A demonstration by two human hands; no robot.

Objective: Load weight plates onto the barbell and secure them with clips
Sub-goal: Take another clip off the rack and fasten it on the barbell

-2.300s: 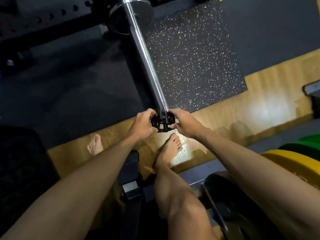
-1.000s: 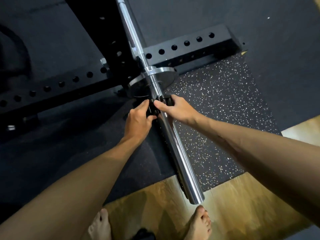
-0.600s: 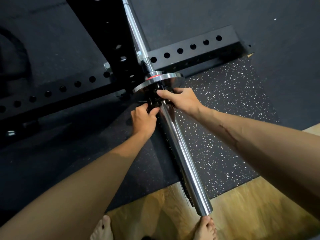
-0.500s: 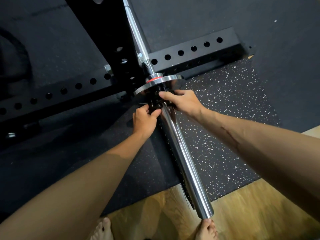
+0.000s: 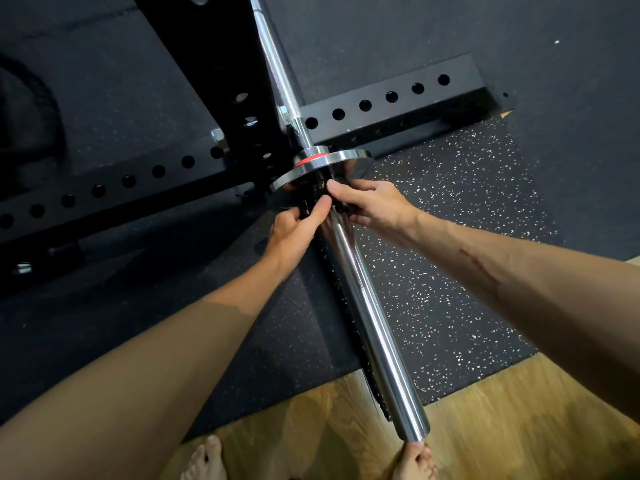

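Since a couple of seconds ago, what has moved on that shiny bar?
The black plastic clip slid from the chrome steel barbell sleeve's free end up to the small silver weight plate. Left hand and right hand went with it and still grip it. The black steel rack stayed put.

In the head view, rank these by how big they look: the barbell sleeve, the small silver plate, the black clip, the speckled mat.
Largest to smallest, as seen:
1. speckled mat
2. barbell sleeve, though its near end is enlarged by closeness to the camera
3. small silver plate
4. black clip, mostly hidden by both hands, so its rank is unsure
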